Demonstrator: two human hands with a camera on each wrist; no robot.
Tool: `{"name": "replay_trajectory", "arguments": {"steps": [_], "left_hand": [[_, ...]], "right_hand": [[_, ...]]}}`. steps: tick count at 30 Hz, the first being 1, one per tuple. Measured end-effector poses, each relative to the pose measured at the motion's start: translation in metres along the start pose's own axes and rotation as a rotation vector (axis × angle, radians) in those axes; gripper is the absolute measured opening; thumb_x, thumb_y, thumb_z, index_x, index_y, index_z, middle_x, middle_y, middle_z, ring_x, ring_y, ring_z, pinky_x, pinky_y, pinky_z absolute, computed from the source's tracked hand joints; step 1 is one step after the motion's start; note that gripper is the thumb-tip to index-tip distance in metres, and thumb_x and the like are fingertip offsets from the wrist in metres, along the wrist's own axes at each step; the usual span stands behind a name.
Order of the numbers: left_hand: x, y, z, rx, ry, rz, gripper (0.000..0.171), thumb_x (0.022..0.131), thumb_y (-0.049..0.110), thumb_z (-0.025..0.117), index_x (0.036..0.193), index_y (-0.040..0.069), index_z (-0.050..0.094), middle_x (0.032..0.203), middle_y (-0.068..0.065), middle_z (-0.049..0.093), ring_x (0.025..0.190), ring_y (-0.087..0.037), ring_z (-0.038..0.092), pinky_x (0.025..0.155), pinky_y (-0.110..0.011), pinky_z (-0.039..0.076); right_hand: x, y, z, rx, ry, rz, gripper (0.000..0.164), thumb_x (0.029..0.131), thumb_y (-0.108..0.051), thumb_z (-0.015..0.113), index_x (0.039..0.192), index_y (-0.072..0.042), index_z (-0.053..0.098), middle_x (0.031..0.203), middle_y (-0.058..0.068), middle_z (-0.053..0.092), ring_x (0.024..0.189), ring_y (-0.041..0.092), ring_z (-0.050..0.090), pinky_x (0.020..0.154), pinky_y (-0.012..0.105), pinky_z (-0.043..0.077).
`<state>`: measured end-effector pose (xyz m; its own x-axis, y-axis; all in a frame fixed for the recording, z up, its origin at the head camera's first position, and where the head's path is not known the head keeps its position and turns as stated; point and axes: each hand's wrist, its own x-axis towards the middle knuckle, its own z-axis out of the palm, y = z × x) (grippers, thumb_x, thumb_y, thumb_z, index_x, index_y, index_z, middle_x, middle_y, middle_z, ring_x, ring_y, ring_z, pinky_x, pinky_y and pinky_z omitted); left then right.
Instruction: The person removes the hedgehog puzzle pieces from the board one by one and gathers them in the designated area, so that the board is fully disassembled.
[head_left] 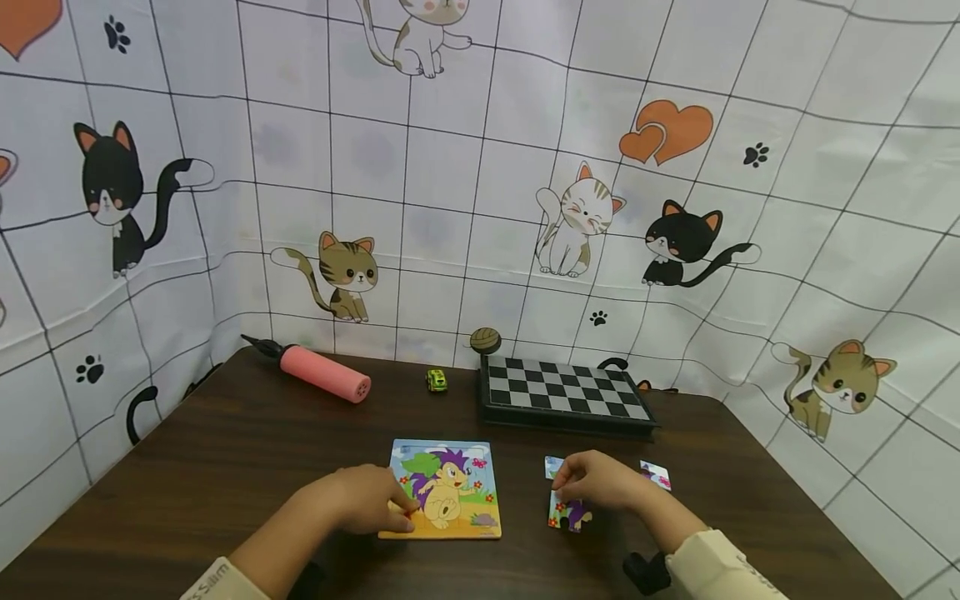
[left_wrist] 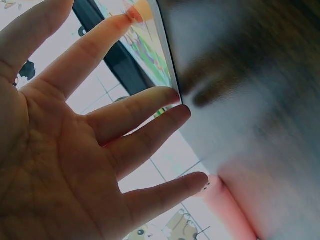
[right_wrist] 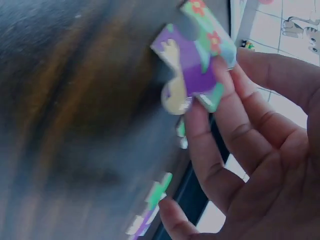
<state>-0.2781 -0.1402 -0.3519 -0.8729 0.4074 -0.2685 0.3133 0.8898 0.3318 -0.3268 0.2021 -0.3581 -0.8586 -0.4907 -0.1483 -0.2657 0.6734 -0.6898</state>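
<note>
2 hands were in view on 1 dark wooden table [head_left: 247,450]. The left hand [head_left: 367,498] rested at the lower left corner of 1 picture puzzle board [head_left: 446,488], low in the centre of the head view. Its fingers [left_wrist: 135,107] were spread and nearly straight, tips touching the board's edge [left_wrist: 162,45]; nothing was gripped.

The right hand [head_left: 600,482] sat right of the board, apart from it. Its fingertips [right_wrist: 235,95] pinched 1 puzzle piece [head_left: 566,512], purple, green and yellow, seen at the upper centre of the right wrist view [right_wrist: 195,60]. Whether the piece touched the table could not be told.

Loose pieces by that hand: 1 at its upper left [head_left: 553,465] and 1 at its right [head_left: 656,475]. Total pieces counted: 3.

Toward the back of the table: 1 pink air pump [head_left: 318,373] at the left, 1 small green toy car [head_left: 437,380], 1 chessboard [head_left: 562,393] right of centre, 1 brown ball [head_left: 485,340] behind it. A cat-print sheet [head_left: 480,167] covered the walls.
</note>
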Motion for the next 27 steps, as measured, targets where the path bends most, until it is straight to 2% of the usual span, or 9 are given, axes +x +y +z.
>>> {"name": "replay_trajectory", "arguments": {"steps": [2, 6, 8, 10, 13, 18, 21, 25, 27], "left_hand": [[0.0, -0.001, 0.001, -0.009, -0.004, 0.004, 0.03, 0.089, 0.036, 0.073, 0.115, 0.022, 0.077, 0.116, -0.009, 0.066, 0.109, -0.031, 0.058, 0.098, -0.062, 0.042], [0.001, -0.002, 0.002, -0.013, -0.011, 0.015, 0.031, 0.089, 0.036, 0.073, 0.116, 0.023, 0.076, 0.116, -0.008, 0.066, 0.11, -0.03, 0.058, 0.1, -0.059, 0.042], [0.002, -0.002, 0.001, -0.011, -0.018, 0.018, 0.032, 0.089, 0.037, 0.073, 0.118, 0.024, 0.075, 0.118, -0.008, 0.066, 0.112, -0.03, 0.057, 0.102, -0.057, 0.042], [0.002, -0.002, 0.001, -0.011, -0.028, 0.017, 0.035, 0.088, 0.039, 0.073, 0.121, 0.025, 0.074, 0.12, -0.007, 0.066, 0.113, -0.029, 0.057, 0.103, -0.056, 0.041], [0.001, -0.001, 0.0, -0.011, -0.04, 0.024, 0.041, 0.087, 0.043, 0.074, 0.125, 0.028, 0.072, 0.121, -0.004, 0.065, 0.114, -0.027, 0.056, 0.103, -0.055, 0.041], [-0.002, 0.002, 0.001, -0.004, -0.026, 0.029, 0.042, 0.085, 0.049, 0.074, 0.123, 0.031, 0.072, 0.123, 0.0, 0.067, 0.122, -0.03, 0.055, 0.101, -0.062, 0.041], [-0.003, 0.004, 0.003, -0.004, -0.006, 0.013, 0.04, 0.084, 0.049, 0.074, 0.121, 0.032, 0.073, 0.125, -0.001, 0.067, 0.128, -0.037, 0.051, 0.097, -0.072, 0.037], [-0.003, 0.005, 0.003, 0.001, 0.01, -0.006, 0.039, 0.083, 0.05, 0.074, 0.119, 0.034, 0.074, 0.127, -0.002, 0.067, 0.132, -0.042, 0.047, 0.095, -0.079, 0.032], [-0.003, 0.004, 0.003, 0.005, 0.011, -0.016, 0.039, 0.083, 0.05, 0.074, 0.118, 0.034, 0.075, 0.127, -0.003, 0.067, 0.133, -0.043, 0.046, 0.095, -0.08, 0.031]], "right_hand": [[0.001, -0.003, 0.001, -0.086, 0.04, 0.023, 0.01, 0.095, -0.012, 0.063, 0.092, -0.003, 0.067, 0.08, 0.001, 0.065, 0.074, 0.017, 0.057, 0.065, 0.036, 0.047], [0.006, -0.017, 0.003, -0.314, 0.162, 0.126, 0.017, 0.1, -0.022, 0.057, 0.091, -0.014, 0.07, 0.078, -0.005, 0.066, 0.074, 0.014, 0.057, 0.08, 0.053, 0.044], [0.011, -0.028, 0.006, -0.375, 0.207, 0.151, 0.016, 0.1, -0.026, 0.058, 0.093, -0.018, 0.07, 0.08, -0.007, 0.066, 0.075, 0.013, 0.056, 0.084, 0.059, 0.04], [0.019, -0.04, 0.011, -0.377, 0.21, 0.124, 0.013, 0.099, -0.027, 0.061, 0.095, -0.019, 0.07, 0.085, -0.007, 0.067, 0.076, 0.014, 0.058, 0.083, 0.058, 0.038], [0.036, -0.056, 0.024, -0.345, 0.142, 0.021, 0.008, 0.095, -0.023, 0.068, 0.101, -0.018, 0.07, 0.096, -0.004, 0.067, 0.086, 0.018, 0.061, 0.086, 0.053, 0.044], [0.069, -0.075, 0.055, -0.283, 0.023, -0.091, 0.019, 0.089, -0.011, 0.074, 0.108, -0.014, 0.071, 0.111, 0.006, 0.064, 0.099, 0.024, 0.062, 0.082, 0.041, 0.055], [0.084, -0.083, 0.07, -0.23, 0.016, -0.058, 0.021, 0.093, -0.006, 0.063, 0.112, -0.013, 0.07, 0.107, 0.01, 0.062, 0.086, 0.023, 0.061, 0.067, 0.034, 0.055], [0.095, -0.09, 0.085, -0.271, 0.032, 0.025, 0.028, 0.093, -0.005, 0.055, 0.114, -0.013, 0.072, 0.11, 0.015, 0.058, 0.084, 0.024, 0.054, 0.073, 0.04, 0.054], [0.098, -0.093, 0.091, -0.312, 0.046, 0.065, 0.028, 0.092, -0.007, 0.056, 0.114, -0.014, 0.072, 0.117, 0.018, 0.054, 0.093, 0.028, 0.052, 0.083, 0.048, 0.053]]}}
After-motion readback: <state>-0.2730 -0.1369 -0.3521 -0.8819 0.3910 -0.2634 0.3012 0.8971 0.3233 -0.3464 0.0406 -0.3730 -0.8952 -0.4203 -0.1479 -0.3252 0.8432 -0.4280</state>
